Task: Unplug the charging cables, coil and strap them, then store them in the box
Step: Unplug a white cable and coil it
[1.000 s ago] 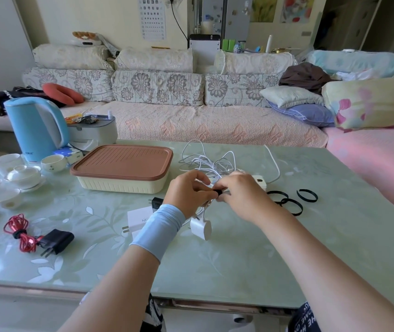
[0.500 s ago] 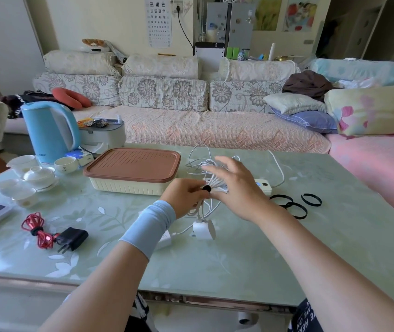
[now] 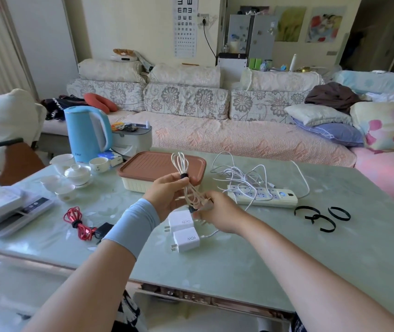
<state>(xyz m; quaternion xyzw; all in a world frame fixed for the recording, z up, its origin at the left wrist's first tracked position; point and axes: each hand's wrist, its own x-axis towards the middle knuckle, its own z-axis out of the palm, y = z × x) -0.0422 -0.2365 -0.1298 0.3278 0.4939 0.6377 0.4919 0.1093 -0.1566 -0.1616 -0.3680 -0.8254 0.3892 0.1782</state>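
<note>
The left hand (image 3: 167, 195) grips the coiled white cable (image 3: 188, 196) at its black strap (image 3: 183, 176); the right hand (image 3: 217, 212) pinches the bundle's lower end. The bundle stands almost upright above the table — loops up, ends down. The storage box (image 3: 143, 185) lies just behind the left hand, which is nearer — but its brown lid (image 3: 148, 164) is on, so one hand will likely have to let go first.

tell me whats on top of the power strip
Tangled white cables cross the power strip at its left. They hide some sockets; plugs there cannot be seen.
</note>
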